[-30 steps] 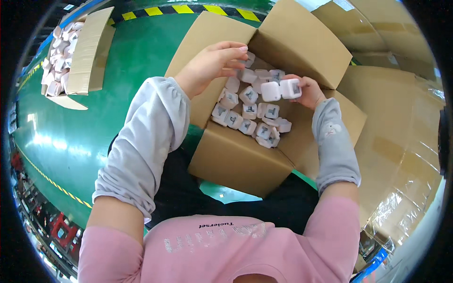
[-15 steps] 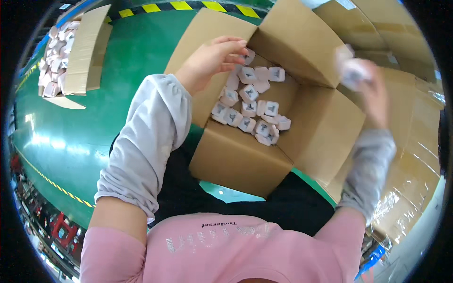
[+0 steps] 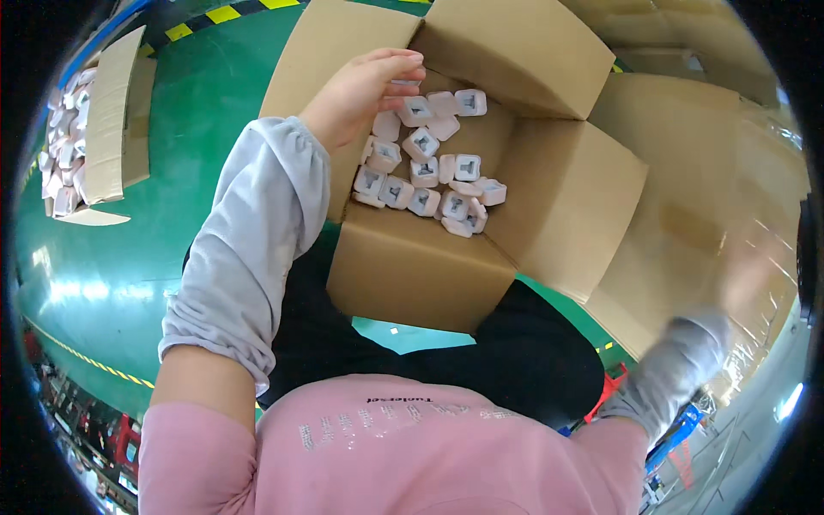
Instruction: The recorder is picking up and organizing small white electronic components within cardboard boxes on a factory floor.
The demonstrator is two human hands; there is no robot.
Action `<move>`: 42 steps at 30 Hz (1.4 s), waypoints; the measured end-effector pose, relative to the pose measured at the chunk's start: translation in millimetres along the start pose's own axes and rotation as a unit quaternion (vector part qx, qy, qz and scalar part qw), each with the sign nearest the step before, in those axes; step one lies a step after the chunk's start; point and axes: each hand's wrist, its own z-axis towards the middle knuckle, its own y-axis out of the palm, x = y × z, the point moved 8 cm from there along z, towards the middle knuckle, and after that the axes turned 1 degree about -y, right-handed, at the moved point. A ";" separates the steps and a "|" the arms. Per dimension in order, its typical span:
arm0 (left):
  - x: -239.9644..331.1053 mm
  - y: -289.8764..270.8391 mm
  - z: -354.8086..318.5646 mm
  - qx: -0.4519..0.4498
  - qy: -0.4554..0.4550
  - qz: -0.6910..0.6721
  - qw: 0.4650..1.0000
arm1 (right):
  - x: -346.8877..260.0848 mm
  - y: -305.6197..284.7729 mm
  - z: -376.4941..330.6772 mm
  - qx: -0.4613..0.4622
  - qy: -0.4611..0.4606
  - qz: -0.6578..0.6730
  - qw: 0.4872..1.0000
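While rounded pinkish-white cases (image 3: 421, 144), many grey-centred, lie in the brown cardboard box (image 3: 403, 273), the half-spread left hand (image 3: 364, 91) overhangs it. Left of it lies green floor (image 3: 210, 94); right, the right hand (image 3: 752, 264), its grip blurred beyond telling.

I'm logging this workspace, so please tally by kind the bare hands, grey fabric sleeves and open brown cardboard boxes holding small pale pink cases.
Bare hands: 2, left hand and right hand (blurred)
Grey fabric sleeves: 2, left sleeve and right sleeve
Open brown cardboard boxes: 2, near box and far box
Total: 6
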 end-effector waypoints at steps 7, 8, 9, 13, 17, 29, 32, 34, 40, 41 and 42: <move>6.0 1.6 -10.7 0.003 0.013 0.028 1.000 | -265.4 240.4 -197.0 -0.504 -0.430 0.080 0.745; 6.9 2.9 -11.5 0.008 0.014 0.030 0.999 | -269.6 265.0 -203.1 -0.533 -0.379 0.100 0.750; 7.2 1.2 -13.4 0.011 0.016 0.031 0.999 | -279.4 277.1 -213.8 -0.531 -0.384 0.106 0.748; 7.1 -15.0 -24.3 0.037 0.015 0.036 0.999 | -294.7 301.6 -245.8 -0.579 -0.318 0.150 0.736; 7.9 -18.8 -22.9 0.045 0.016 0.033 0.998 | -297.5 325.4 -237.4 -0.544 -0.383 0.201 0.719; 3.0 -19.6 -16.0 0.040 0.002 0.048 0.998 | -285.9 217.7 -156.2 -0.743 -0.047 0.598 0.295; -0.4 -9.8 -16.2 0.026 -0.021 0.068 0.997 | -292.6 195.1 -142.6 -0.699 -0.049 0.681 0.210; -3.4 -4.8 -15.1 0.019 -0.022 0.072 0.997 | -295.3 194.5 -139.9 -0.695 -0.052 0.686 0.208; -11.1 8.4 -20.1 -0.013 -0.034 0.111 0.993 | -299.1 179.3 -131.4 -0.675 -0.048 0.707 0.204; -14.6 14.7 -22.2 -0.026 -0.045 0.130 0.990 | -299.3 176.2 -127.8 -0.660 -0.060 0.721 0.205; -27.6 24.3 -20.1 -0.080 -0.054 0.140 0.985 | -299.9 177.8 -127.4 -0.659 -0.060 0.721 0.206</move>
